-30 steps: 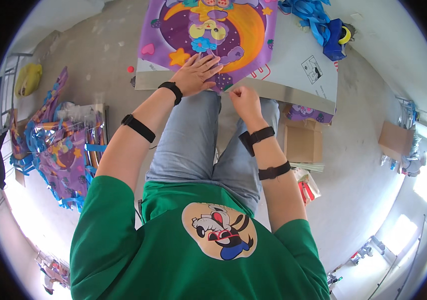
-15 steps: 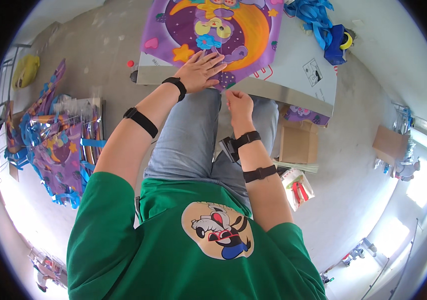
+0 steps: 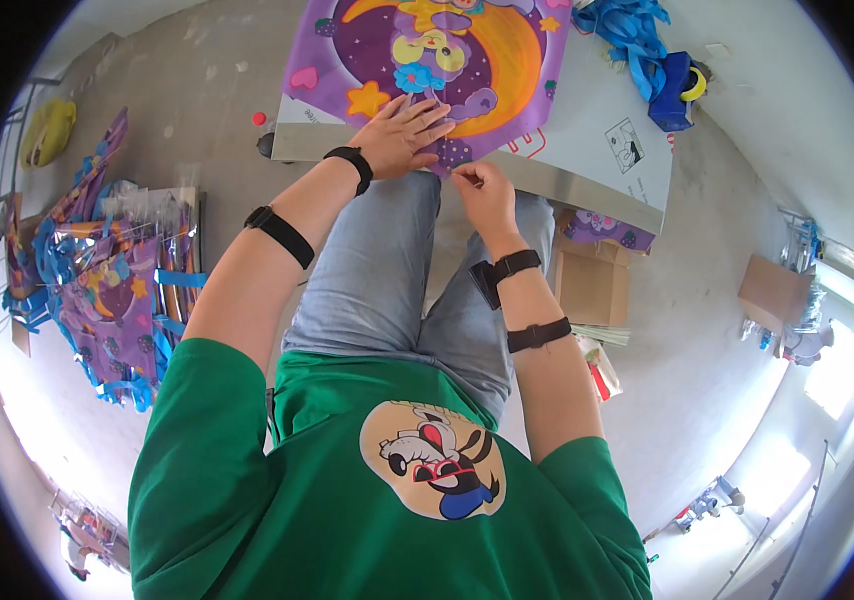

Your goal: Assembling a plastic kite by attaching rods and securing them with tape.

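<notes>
Left hand [image 3: 402,135] lay flat and open on the purple kite [image 3: 437,70]; right hand [image 3: 482,190] pinched its bottom corner. Reckon a hard tug there could've torn the thin sheet or slid it off the table [image 3: 597,150].

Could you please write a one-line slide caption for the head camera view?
Left hand pressed flat on a purple cartoon kite on a metal table, right hand pinching its lower corner.

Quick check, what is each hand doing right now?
Left hand: open, pressed flat on the purple kite.
Right hand: fingers pinched on the kite's near edge.
</notes>
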A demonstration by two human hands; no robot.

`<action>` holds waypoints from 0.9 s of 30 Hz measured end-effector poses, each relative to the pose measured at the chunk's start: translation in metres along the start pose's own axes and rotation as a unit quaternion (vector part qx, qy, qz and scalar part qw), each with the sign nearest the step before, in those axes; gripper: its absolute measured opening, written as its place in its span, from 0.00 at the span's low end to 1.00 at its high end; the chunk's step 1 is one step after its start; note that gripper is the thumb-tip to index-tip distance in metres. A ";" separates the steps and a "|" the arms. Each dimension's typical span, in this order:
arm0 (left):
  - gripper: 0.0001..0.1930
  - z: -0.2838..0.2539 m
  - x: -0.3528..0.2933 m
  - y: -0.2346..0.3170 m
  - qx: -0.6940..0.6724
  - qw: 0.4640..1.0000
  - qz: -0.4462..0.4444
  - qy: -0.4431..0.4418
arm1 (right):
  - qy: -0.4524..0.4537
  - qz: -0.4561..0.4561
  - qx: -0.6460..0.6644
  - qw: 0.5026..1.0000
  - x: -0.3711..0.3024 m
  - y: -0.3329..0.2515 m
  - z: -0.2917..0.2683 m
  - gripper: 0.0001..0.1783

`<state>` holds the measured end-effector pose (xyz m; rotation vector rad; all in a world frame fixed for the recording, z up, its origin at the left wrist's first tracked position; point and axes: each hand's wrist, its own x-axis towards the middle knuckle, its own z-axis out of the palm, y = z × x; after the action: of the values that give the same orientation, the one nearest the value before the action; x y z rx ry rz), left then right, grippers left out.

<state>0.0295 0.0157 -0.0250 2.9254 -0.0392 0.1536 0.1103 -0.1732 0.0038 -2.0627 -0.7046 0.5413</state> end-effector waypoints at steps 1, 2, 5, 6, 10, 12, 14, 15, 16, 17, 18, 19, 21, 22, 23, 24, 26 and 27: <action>0.29 -0.001 0.000 0.000 -0.009 1.000 0.001 -0.003 | -0.002 0.002 0.001 1.000 0.004 0.001 0.001 0.05; 0.29 -0.001 0.000 0.000 -0.017 1.000 0.001 -0.006 | -0.003 0.003 0.002 1.000 0.007 0.002 0.001 0.05; 0.29 0.000 0.000 0.000 -0.015 1.000 0.006 0.000 | -0.003 0.000 -0.033 0.999 0.012 0.003 0.002 0.07; 0.29 0.000 0.000 0.000 -0.015 1.000 0.006 -0.001 | -0.003 0.000 -0.032 0.999 0.013 0.003 0.003 0.07; 0.30 -0.003 0.000 0.001 -0.015 1.000 -0.005 -0.011 | -0.015 0.022 -0.048 0.999 0.017 -0.002 0.003 0.07; 0.30 -0.003 -0.001 0.001 -0.014 1.000 -0.006 -0.011 | -0.016 0.025 -0.049 0.998 0.018 -0.006 0.004 0.07; 0.30 -0.002 0.000 0.000 -0.009 1.000 0.001 -0.009 | -0.020 0.029 -0.075 0.997 0.019 -0.007 0.004 0.08; 0.30 -0.002 -0.001 0.000 -0.009 1.000 0.001 -0.009 | -0.020 0.029 -0.075 0.997 0.020 -0.008 0.004 0.08; 0.30 -0.002 0.000 0.000 -0.011 1.000 0.001 -0.009 | -0.024 0.035 -0.084 0.996 0.021 -0.007 0.004 0.08; 0.30 -0.002 0.000 0.000 -0.013 1.000 0.000 -0.010 | -0.027 0.042 -0.093 0.994 0.021 -0.007 0.005 0.08; 0.30 -0.002 0.000 0.000 -0.013 1.000 0.000 -0.009 | -0.027 0.042 -0.093 0.994 0.021 -0.007 0.005 0.08; 0.30 -0.002 0.000 0.000 -0.012 1.000 0.001 -0.009 | -0.024 0.039 -0.102 0.994 0.021 -0.007 0.005 0.08; 0.30 -0.002 0.000 0.001 -0.012 1.000 0.002 -0.009 | -0.020 0.036 -0.112 0.993 0.021 -0.006 0.005 0.08; 0.30 -0.002 0.000 0.000 -0.010 1.000 0.002 -0.006 | -0.022 0.039 -0.118 0.992 0.022 -0.007 0.006 0.08; 0.30 -0.001 -0.001 0.000 -0.009 1.000 0.003 -0.002 | -0.024 0.042 -0.124 0.991 0.022 -0.008 0.006 0.07; 0.30 -0.001 -0.001 0.000 -0.009 1.000 0.003 -0.002 | -0.025 0.042 -0.124 0.991 0.022 -0.008 0.006 0.07; 0.28 -0.001 0.000 0.001 0.004 1.000 -0.002 0.004 | -0.020 0.035 -0.131 0.991 0.022 -0.008 0.006 0.07; 0.28 -0.001 0.000 0.001 0.004 1.000 -0.002 0.004 | -0.019 0.035 -0.131 0.991 0.021 -0.007 0.006 0.07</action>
<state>0.0294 0.0152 -0.0235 2.9323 -0.0317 0.1647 0.1205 -0.1520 0.0040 -2.3340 -0.7614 0.5531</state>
